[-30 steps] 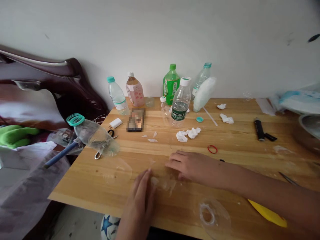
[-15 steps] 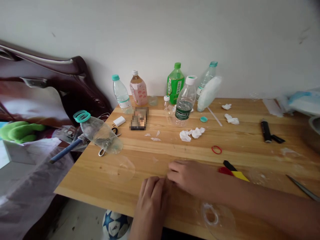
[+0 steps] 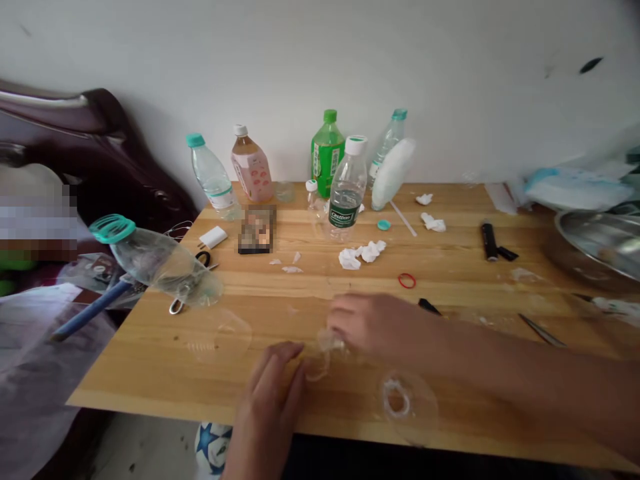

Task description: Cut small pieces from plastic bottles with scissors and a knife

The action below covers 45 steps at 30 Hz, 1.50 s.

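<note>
My right hand [image 3: 356, 316] reaches in from the right, its fingers curled over a small transparent plastic piece [image 3: 330, 340] low above the table. Most of that piece is hidden under the fingers, and its exact kind is not plain. To its left, my left hand [image 3: 273, 387] rests near the front edge with thumb and fingers apart, holding nothing. Beneath my right forearm lies a cut-off transparent bottle top [image 3: 417, 413] with its ring-shaped neck. A curved transparent plastic sheet [image 3: 225, 337] lies left of my hands.
Several bottles stand along the wall, among them a green bottle [image 3: 327, 157] and a Cestbon bottle [image 3: 345, 193]. A bottle with a teal neck [image 3: 160, 263] leans at the left edge. Crumpled tissues [image 3: 363, 255], a red band [image 3: 407, 281], scissors [image 3: 541, 329] and a metal basin [image 3: 600, 247] are around.
My hands have moved apart; the left one has drawn back and opened, so the transparent piece under my right hand shows. The view has shifted right.
</note>
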### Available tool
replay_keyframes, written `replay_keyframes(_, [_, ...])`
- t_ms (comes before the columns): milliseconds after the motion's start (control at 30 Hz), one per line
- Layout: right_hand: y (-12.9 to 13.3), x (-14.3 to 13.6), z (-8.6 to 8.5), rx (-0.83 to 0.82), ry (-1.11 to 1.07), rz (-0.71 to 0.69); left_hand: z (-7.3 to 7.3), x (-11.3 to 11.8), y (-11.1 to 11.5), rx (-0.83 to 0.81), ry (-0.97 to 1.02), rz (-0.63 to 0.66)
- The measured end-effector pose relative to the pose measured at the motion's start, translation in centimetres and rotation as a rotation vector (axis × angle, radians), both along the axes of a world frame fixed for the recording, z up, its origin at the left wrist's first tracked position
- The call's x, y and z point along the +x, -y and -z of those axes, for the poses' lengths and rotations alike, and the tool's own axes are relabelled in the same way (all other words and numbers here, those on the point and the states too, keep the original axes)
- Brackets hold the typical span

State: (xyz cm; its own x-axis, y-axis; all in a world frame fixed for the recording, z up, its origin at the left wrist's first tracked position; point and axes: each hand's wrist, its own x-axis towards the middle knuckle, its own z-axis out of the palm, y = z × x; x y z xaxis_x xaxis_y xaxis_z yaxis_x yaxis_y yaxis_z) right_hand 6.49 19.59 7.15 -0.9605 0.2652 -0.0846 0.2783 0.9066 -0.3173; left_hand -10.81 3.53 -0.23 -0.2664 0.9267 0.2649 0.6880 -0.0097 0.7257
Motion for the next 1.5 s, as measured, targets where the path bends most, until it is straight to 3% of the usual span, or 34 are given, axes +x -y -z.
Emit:
replay_keyframes(100, [-3.2,2.8,-1.6,-0.067,-0.063,0.174,-0.7,-1.1,-1.4,-0.035,-0.101,0.007])
replay_keyframes(200, [-5.2,6.3,-2.7,-0.013,-0.161,0.326,-0.5,-1.8,-3.0,-0.097,-0.232,0.055])
replay_keyframes(367, [-4.6,9.6,-2.4,-0.043,-0.129,0.491,-0.1,-2.1,-5.1,-0.147,-0.38,0.136])
replay_keyframes(500, [-2.9,8.7,-1.8,-0.164,-0.088,0.489,0.0,-2.4,-5.8,-0.109,-0.418,0.188])
replay_keyframes(667, [-3.0,6.9,-2.6,-0.278,-0.157,0.47,-0.2,-2.5,-5.5,-0.116,-0.482,0.206])
replay_keyframes(800, [-4.9,6.9,-3.6,-0.288,-0.361,0.635,-0.7,-2.6,-5.0,-0.14,-0.461,0.232])
replay_keyframes(900, [-5.7,7.0,-3.6,-0.484,-0.565,0.797,-0.7,-2.6,-4.3,-0.082,-0.418,0.245])
replay_keyframes(1000, [-5.3,6.5,-2.4,-0.66,-0.481,0.766,-0.2,-2.4,-3.3,0.016,-0.384,0.19])
replay_keyframes(1033, [-5.0,6.3,-1.7,-0.61,-0.38,0.714,0.0,-2.3,-3.0,0.039,-0.383,0.163])
replay_keyframes(1133, [-5.1,6.1,0.8,-0.241,-0.075,0.554,0.6,-2.1,-2.4,0.035,-0.44,0.138])
replay_keyframes(1200, [-6.0,6.3,2.3,-0.094,0.019,0.494,1.0,-1.8,-2.4,-0.008,-0.518,0.155])
replay_keyframes(1367, [-8.5,6.8,4.1,-0.031,0.018,0.459,1.6,-0.9,-3.0,-0.06,-0.573,0.191])
replay_keyframes(1500, [-8.7,6.9,4.6,-0.041,0.037,0.474,1.3,-0.8,-2.9,-0.055,-0.513,0.198])
